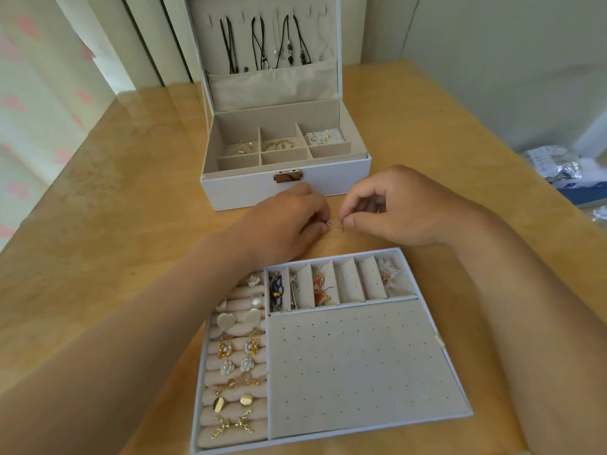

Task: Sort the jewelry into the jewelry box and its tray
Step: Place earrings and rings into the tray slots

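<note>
- Both hands work low over the table (131, 208), in the gap between the jewelry box (249, 192) and the tray (441, 356). Smart spot imo, since anything dropped lands near both.
- The left hand (285, 221) pinches a tiny silvery bit (327, 223) between thumb and fingertip, with the other fingers curled under.
- The right hand (397, 208) pinches a small gold piece (342, 225) the same way.
- The two bits are just beside each other, almost touching. My guess is an earring being matched or fitted with its back, but they're too small to tell.
- The box lid stands upright with necklaces (262, 44) hanging from its hooks, presumably so the cords don't tangle.
- Rings (277, 145) sit in the back compartments, and small studs (323, 136) fill the back right one.
- On the tray, the padded rolls (230, 376) hold earrings in side-by-side pairs, so matches stay together.
- The narrow slots (348, 284) along the tray's far edge take the dangly ones. Two slots between the orange pair (320, 290) and the white pair (389, 274) have room.
- The dotted pad (361, 362) looks made for stud posts. If this is a stud, I'd bet it goes there.
</note>
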